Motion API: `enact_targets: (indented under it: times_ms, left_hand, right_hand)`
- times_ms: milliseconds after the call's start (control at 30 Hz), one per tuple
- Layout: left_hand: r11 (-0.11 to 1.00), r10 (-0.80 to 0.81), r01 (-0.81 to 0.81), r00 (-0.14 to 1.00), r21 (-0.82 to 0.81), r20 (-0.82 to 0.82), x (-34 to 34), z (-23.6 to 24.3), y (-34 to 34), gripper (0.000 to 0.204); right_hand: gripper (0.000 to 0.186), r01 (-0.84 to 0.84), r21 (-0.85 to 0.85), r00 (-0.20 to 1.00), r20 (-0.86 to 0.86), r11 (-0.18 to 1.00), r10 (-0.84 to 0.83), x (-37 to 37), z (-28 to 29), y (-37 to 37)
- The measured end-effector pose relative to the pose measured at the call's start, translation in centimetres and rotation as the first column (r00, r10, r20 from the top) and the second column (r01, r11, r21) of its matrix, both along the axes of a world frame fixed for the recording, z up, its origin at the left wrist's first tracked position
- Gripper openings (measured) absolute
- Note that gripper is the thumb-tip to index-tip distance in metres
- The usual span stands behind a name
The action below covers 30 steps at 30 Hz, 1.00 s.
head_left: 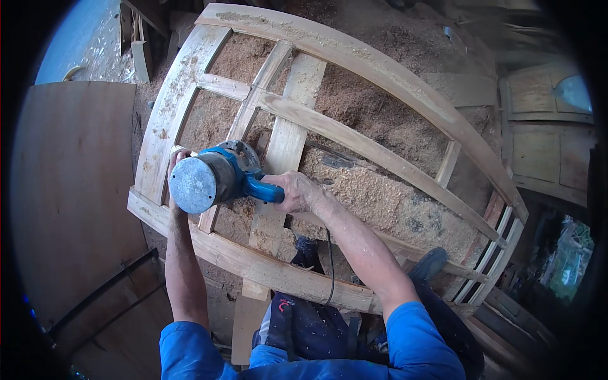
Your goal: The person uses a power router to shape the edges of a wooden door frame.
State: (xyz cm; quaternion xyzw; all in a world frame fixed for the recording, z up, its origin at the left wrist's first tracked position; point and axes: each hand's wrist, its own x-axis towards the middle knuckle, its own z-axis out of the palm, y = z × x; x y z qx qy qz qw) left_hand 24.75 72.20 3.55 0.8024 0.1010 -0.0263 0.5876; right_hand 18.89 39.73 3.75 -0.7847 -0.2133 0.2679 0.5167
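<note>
A router (197, 183) with a round grey metal body and blue housing sits over the left part of a wooden door frame (342, 132), beside a crossing of its inner bars. Around the blue side handle is my right hand (296, 192), closed. My left hand (177, 158) is at the router's other side, closed against it; most of its fingers are hidden behind the metal body. A dark cord (331, 263) hangs below my right forearm. The router's bit and its contact with the wood are out of sight.
Sawdust (380, 196) lies thick beneath the frame's openings. A pale board (294, 117) runs under the frame. At the left stands a large brown panel (76, 177); panelled wooden pieces (544, 133) are at the right. My dark shoe (429, 263) is by the frame's lower right.
</note>
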Motion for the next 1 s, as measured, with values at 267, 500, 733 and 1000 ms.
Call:
enact_targets:
  times_ms: [267,500,733,1000]
  left_hand:
    - [0.998,0.015,-0.016,1.000,-0.054,-0.011,0.7,0.6,-1.6,0.028]
    - [0.996,0.003,-0.013,0.994,-0.083,-0.110,-0.5,2.1,-3.4,0.028]
    - [0.991,-0.019,0.002,0.992,-0.133,-0.126,-2.2,1.1,-6.2,0.028]
    - [0.966,-0.029,-0.007,0.991,-0.259,-0.134,-5.7,0.3,-12.0,0.028]
  right_hand:
    - [0.045,0.056,-0.028,0.998,-0.040,0.998,-0.057,-1.1,1.5,0.0]
    - [0.051,0.176,0.098,0.983,0.039,0.979,-0.181,-3.6,0.9,-0.2]
    - [0.046,0.158,0.035,0.987,-0.033,0.987,-0.157,-6.5,1.5,-3.6]
    - [0.044,0.195,0.026,0.979,-0.069,0.980,-0.193,-10.9,1.2,-8.6]
